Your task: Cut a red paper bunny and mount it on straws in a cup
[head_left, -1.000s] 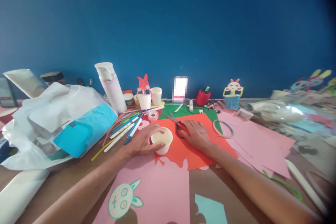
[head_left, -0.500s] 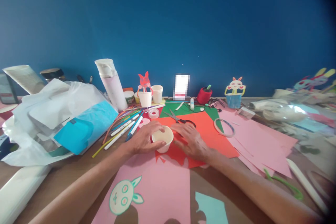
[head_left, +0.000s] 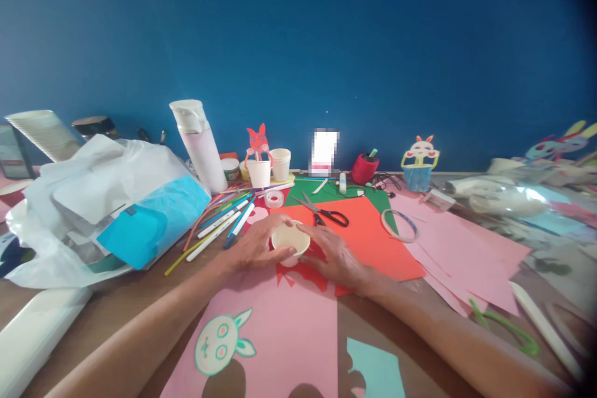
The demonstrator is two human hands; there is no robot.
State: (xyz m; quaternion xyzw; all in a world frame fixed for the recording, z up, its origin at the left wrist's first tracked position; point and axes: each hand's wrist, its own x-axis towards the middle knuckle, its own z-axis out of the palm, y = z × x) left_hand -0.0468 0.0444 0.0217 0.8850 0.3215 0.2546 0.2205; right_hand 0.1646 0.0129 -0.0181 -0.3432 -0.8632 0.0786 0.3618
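Note:
A white paper cup (head_left: 291, 241) stands upright between my hands, its mouth facing up. My left hand (head_left: 259, 244) curls around its left side, thumb at the front and fingers over the far rim. From the right, my right hand (head_left: 338, 259) wraps the other side with its fingers against the wall. Orange-red paper (head_left: 373, 239) lies under and behind the cup. Closer to me, a rabbit face cutout (head_left: 216, 345) outlined in green rests on a pink sheet (head_left: 289, 329). Black-handled scissors (head_left: 333, 216) lie partly open behind my right hand.
Several markers (head_left: 219, 233) and a tape roll (head_left: 274, 199) lie left of the scissors. A plastic bag (head_left: 60, 199) and white bottle (head_left: 198, 146) stand left. Finished cup figures, one red (head_left: 259, 171) and one blue (head_left: 418, 177), stand by the wall. Pink sheets (head_left: 480, 249) spread right.
My right hand has moved left and closed onto the cup's right side. My left hand stays on the cup. The scissors are less covered now.

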